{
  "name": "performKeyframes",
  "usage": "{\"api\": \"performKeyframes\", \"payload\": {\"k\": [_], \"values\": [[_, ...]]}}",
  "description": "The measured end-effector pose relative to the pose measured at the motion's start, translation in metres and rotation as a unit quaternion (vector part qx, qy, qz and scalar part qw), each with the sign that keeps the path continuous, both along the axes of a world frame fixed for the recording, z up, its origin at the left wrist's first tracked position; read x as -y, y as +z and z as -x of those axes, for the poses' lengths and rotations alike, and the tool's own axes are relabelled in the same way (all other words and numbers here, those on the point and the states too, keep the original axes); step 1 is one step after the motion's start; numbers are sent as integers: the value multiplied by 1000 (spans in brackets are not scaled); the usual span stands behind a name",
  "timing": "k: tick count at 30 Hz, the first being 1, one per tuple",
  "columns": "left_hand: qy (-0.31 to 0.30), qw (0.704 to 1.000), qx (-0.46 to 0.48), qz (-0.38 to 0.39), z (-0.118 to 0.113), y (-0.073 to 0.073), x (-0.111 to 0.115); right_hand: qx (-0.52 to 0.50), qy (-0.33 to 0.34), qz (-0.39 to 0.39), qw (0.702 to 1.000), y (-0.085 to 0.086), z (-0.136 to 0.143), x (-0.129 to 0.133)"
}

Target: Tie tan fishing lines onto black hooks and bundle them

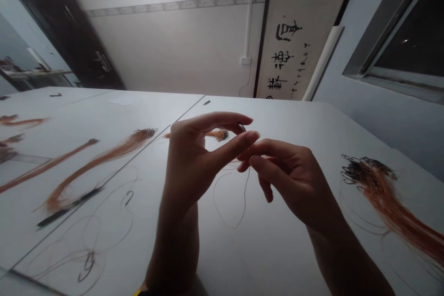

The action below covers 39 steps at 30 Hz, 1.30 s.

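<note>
Above the white table, my left hand pinches a small curved metal fish hook between forefinger and thumb; most of the hook is hidden by the fingers. Just to the right and slightly lower, my right hand is closed, its thumb and forefinger pinching a thin fishing line. The line's free part hangs in a loose loop below the fingertips. The two hands' fingertips nearly meet. Partly behind my left hand lies a small bundle of hooks with orange line.
A large bundle of dark hooks with orange lines lies at right. Another hook bundle curves across the left side, near a black strip. Loose hooks and tangled line lie at lower left. The white table has seams.
</note>
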<state>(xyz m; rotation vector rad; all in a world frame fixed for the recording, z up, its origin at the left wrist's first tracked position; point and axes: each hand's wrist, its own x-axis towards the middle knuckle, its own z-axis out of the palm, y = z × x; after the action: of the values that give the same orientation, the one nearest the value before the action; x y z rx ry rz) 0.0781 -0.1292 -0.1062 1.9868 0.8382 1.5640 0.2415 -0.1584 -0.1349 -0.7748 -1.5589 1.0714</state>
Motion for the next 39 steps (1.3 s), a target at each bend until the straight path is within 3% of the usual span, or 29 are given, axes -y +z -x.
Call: {"api": "performKeyframes", "payload": {"k": [4, 13, 25, 33, 39], "values": [[1, 1000, -4, -14, -1, -2, -2, -22, -25, -10, 999, -1, 1, -1], [25, 999, -2, -38, -3, -9, -7, -47, -10, -31, 998, -15, 1, -12], [22, 999, -1, -36, -5, -6, -5, -36, -23, 7, 999, -8, -2, -9], [28, 999, -6, -37, -5, -7, -6, -110, 38, 4, 993, -19, 0, -17], [33, 999, -13, -37, -5, -7, -4, -106, 40, 21, 993, -13, -1, -12]]}}
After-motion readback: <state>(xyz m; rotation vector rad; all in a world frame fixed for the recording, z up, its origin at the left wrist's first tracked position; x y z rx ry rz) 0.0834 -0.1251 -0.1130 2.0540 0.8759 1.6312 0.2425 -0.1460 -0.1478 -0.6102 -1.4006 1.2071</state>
